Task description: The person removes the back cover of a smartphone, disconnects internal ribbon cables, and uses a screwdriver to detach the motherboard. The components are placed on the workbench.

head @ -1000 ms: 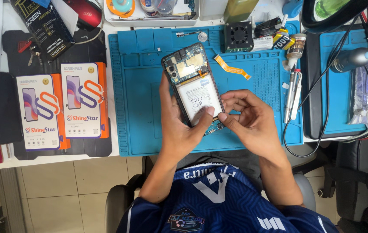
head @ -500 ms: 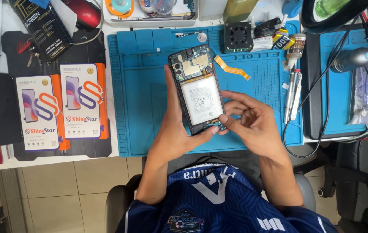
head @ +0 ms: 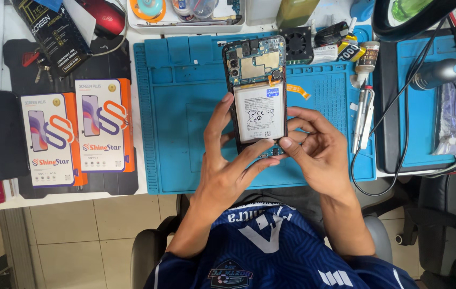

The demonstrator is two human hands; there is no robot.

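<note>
Compared with half a second ago, the opened smartphone (head: 256, 93) stands higher over the blue silicone repair mat (head: 185, 134) and is turned nearly upright, its camera end pointing away from the person rather than tilting to the left. The left hand (head: 228, 171) grips the phone's lower left edge, thumb across the bottom of the battery and fingers curled up along the side. The right hand (head: 316, 152) closes on the lower right corner, fingertips pinching the edge by the bottom board. The phone is a thin dark rectangle with its back off: a matte white battery label fills the middle, and above it lie a green-blue circuit board and metal shields. Beyond the right hand an orange flex ribbon (head: 297, 90) lies flat on the ribbed mat. Well to the left of the left hand, two glossy orange-and-white screen boxes (head: 78, 131) rest on the tabletop (head: 137, 107).
</note>
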